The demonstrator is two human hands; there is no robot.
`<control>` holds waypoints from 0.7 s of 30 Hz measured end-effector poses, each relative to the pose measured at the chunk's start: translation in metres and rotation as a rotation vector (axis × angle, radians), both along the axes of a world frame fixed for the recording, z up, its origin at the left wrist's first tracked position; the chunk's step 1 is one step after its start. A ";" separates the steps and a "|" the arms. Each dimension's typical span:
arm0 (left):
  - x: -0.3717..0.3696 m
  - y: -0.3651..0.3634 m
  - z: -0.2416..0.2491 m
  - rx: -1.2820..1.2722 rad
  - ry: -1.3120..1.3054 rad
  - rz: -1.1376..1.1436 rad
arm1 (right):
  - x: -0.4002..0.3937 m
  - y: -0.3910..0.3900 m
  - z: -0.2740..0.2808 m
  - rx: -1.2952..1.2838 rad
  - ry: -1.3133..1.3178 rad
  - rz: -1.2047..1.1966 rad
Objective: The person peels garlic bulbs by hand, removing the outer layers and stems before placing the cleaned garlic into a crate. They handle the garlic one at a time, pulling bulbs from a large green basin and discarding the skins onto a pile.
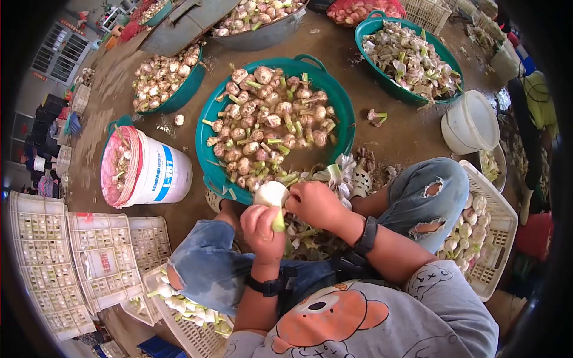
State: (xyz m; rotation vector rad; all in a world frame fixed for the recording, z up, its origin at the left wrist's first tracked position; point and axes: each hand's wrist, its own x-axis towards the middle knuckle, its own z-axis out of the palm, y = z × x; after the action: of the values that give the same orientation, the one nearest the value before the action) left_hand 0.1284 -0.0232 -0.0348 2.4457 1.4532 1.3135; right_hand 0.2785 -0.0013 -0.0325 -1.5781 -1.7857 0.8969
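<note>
Head view: smooth white bulb [272, 194] w/ green stem [278, 222], nr tub's [202, 134] near rim, stem twd wearer, axis roughly fore-aft. L hand [262, 231] closed round it; R hand [316, 204] pinched alongside, contents unclear.

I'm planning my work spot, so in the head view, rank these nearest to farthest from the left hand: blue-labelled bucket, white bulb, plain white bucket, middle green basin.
1. White bulb, in the left hand.
2. Middle green basin, just ahead.
3. Blue-labelled bucket, off to the left.
4. Plain white bucket, far right.
</note>
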 end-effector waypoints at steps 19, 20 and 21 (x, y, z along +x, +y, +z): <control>-0.035 0.005 0.013 -0.944 -1.796 0.068 | -0.027 0.003 0.024 -0.045 0.065 0.357; -0.057 0.004 0.007 -0.627 -2.055 0.143 | -0.025 0.013 0.010 -0.143 0.158 0.400; -0.053 -0.009 0.045 -0.486 -2.070 -0.128 | -0.019 0.026 -0.010 -0.160 0.064 0.382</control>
State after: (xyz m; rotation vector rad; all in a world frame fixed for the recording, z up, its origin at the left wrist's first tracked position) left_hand 0.0755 -0.0319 0.0099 0.1062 0.6182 1.8128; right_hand 0.2593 0.0249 -0.0428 -1.3018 -2.0496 1.2796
